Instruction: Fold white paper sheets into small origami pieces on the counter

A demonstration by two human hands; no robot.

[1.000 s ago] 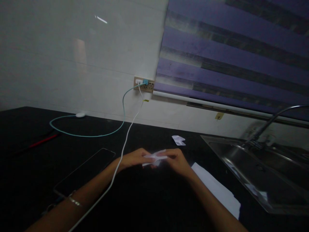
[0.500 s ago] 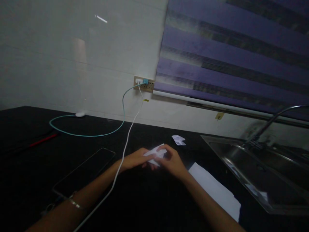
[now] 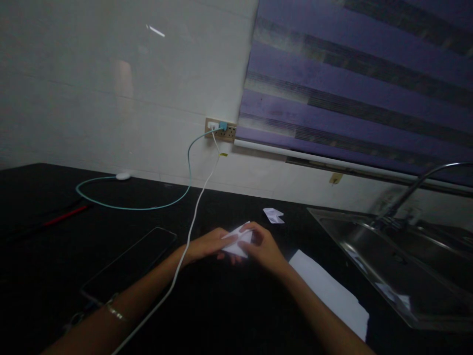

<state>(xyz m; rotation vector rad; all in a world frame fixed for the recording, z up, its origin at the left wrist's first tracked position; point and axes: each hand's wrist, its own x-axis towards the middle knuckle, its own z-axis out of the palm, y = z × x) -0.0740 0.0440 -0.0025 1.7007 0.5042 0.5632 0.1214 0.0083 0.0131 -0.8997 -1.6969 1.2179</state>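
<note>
A small folded white paper [image 3: 236,241] is held just above the black counter [image 3: 221,305] between both hands. My left hand [image 3: 207,245] pinches its left side with closed fingers. From the right, my right hand [image 3: 264,246] has its fingers curled over the paper's right edge. The paper's underside is hidden by the fingers.
White paper sheets [image 3: 328,293] lie to the right of my right forearm. A small folded paper piece [image 3: 274,215] sits farther back. A dark phone [image 3: 129,264] lies at the left, with a white cable [image 3: 192,217] and a teal cable [image 3: 148,204] running to a wall socket [image 3: 220,129]. A steel sink [image 3: 399,266] is at the right.
The paper has turned from lying flat and stretched between my hands to tilted up and more folded. My hands have come closer together.
</note>
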